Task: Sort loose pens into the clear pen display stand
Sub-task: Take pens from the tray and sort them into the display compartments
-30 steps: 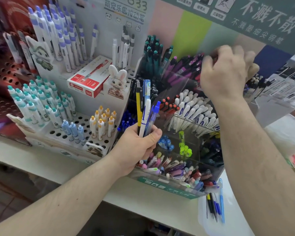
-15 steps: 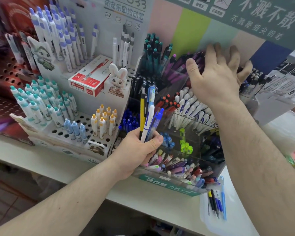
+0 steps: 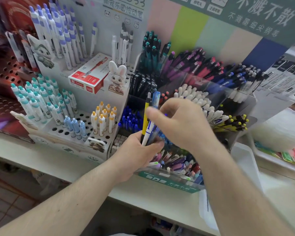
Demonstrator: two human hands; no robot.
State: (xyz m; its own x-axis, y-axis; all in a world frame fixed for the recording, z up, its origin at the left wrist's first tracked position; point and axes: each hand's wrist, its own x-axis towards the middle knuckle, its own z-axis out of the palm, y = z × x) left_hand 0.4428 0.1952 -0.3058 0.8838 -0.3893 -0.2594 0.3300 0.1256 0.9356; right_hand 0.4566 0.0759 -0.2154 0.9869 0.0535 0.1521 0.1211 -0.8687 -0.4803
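My left hand [image 3: 136, 155] grips a bundle of loose pens [image 3: 146, 123] upright: a yellow one, a white-and-blue one and blue ones. It holds them in front of the clear pen display stand [image 3: 211, 86], whose tiered compartments hold purple, pink, white, blue and yellow-tipped pens. My right hand [image 3: 182, 123] is blurred and sits at the top of the bundle. Its thumb lies across the pens and its curled fingers close round the tip of a blue pen. The stand's lower middle is hidden behind both hands.
A white perforated pen holder [image 3: 61, 132] with teal, blue and orange pens stands to the left, with a red pen box [image 3: 90, 77] and a rabbit figure [image 3: 117, 77] on it. A clear tray [image 3: 245, 160] lies right of the stand. The white shelf edge [image 3: 58, 166] runs below.
My right hand left the purple pens at the stand's top, opened, then dropped down-left to the bundle. My left hand stayed put with the pens.
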